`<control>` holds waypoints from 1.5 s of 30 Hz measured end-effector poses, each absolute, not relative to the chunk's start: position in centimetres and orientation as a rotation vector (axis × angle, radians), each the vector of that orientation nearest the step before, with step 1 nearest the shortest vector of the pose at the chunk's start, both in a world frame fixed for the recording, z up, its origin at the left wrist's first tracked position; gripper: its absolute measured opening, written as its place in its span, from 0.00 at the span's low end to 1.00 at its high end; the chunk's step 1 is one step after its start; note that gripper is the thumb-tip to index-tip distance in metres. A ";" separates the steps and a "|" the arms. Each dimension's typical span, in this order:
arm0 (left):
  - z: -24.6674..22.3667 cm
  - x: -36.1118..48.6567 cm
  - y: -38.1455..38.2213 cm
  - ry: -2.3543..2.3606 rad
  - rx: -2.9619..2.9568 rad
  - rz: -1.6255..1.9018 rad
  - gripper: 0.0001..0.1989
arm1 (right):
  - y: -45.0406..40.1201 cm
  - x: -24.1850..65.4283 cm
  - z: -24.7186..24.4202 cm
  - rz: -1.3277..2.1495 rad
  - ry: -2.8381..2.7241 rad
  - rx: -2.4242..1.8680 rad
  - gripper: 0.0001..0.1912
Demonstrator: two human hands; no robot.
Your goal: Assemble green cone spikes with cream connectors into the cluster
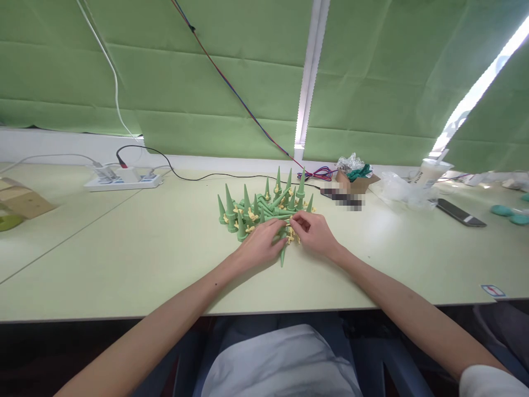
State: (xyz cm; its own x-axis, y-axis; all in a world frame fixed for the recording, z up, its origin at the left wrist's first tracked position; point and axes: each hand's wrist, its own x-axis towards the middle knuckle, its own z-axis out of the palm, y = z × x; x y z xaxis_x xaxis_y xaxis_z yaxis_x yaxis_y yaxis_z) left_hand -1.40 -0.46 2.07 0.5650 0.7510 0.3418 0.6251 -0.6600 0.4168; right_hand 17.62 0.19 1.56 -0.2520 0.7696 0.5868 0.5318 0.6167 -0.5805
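Small green cones [229, 205] with wide bases stand or lie in a cluster on the table, and tiny yellow pieces [250, 215] are scattered among them. At the near side of the cluster, my left hand [262, 243] has its fingers curled in; whatever they grip is hidden. Close beside it, my right hand [314, 234] pinches with thumb and forefinger at something too small to name. More yellow bits [290, 238] show between the two hands. One green cone [282, 257] lies just under the left fingertips, its point toward me.
A white power strip [124, 179] with plugs sits at the back left, near a cardboard piece [25, 199]. Toward the back right are a small cardboard box [357, 183], plastic bags [397, 190], a white cup [430, 172] and a phone [460, 213]. A black cable [215, 175] runs along the back.
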 end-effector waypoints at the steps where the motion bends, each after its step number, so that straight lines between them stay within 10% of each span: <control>1: 2.1 -1.4 -0.5 1.141 2.547 0.733 0.12 | 0.2 17.6 1.6 0.330 -1.928 -1.031 0.09; 45: 2.0 -1.5 -0.1 1.141 2.437 0.977 0.12 | -0.1 17.6 1.7 0.385 -2.033 -1.014 0.09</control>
State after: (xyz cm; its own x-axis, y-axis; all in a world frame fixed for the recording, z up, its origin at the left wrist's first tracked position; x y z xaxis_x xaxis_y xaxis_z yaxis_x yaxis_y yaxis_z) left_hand -1.55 -0.11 2.02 0.4600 0.7592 0.4605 0.5714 -0.6501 0.5009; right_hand 17.60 -0.11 1.69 -0.3460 0.7723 0.5327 0.5239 0.6301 -0.5732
